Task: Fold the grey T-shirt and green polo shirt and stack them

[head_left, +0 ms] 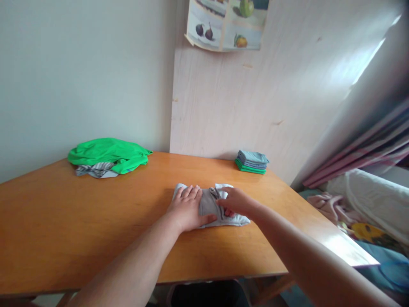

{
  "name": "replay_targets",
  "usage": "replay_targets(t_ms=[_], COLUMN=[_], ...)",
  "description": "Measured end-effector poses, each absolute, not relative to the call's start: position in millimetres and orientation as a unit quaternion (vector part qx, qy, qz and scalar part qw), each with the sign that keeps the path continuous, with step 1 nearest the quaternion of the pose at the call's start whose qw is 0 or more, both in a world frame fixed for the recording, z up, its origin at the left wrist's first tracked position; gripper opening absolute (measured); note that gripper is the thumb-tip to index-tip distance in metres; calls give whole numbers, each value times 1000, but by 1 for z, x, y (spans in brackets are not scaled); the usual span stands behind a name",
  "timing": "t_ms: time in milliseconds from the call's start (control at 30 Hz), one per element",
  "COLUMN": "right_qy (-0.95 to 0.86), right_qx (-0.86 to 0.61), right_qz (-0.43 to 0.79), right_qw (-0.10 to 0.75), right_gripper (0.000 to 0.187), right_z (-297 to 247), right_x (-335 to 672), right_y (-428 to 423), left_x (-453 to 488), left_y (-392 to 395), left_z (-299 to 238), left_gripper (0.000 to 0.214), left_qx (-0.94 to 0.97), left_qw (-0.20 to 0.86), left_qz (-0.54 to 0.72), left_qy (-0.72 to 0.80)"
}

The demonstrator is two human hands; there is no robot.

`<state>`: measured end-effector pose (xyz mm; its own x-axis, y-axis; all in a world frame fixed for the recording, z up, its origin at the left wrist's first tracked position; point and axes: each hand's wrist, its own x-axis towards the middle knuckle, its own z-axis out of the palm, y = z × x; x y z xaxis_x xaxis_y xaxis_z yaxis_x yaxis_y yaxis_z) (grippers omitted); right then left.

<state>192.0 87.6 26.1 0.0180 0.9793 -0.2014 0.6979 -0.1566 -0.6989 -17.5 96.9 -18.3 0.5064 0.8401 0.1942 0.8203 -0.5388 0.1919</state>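
Note:
A small grey and white garment (209, 204), partly folded, lies on the orange wooden table (79, 221) near its middle. My left hand (187, 209) rests flat on the garment's left part, fingers stretched out and together. My right hand (234, 202) is on the garment's right part, its fingers curled and pinching a fold of the cloth. Both forearms reach in from the near edge.
A loose pile of green clothes with a striped grey piece (107, 157) lies at the table's far left. A neat stack of folded blue and green cloths (252, 161) sits at the far right by the wall. A bed with bedding (367, 204) stands right of the table.

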Motion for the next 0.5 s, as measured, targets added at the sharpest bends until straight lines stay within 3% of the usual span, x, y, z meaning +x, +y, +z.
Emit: replay_targets(t_ms=[67,233,500], right_qy=[-608,-709,-810], right_qx=[-694,-654,-560], right_qz=[301,22,43], right_qw=[241,263,166], right_gripper=[40,27,45], right_z=[29,26,-4], right_x=[197,210,190], right_y=[89,94,91], left_x=[-17,-18,-18], left_y=[96,97,97], left_z=[-18,-18,-19], left_gripper=[104,106,101], left_qx=[867,869,869], left_qw=[36,33,33], left_qz=[131,133,122], left_qy=[479,475,478])
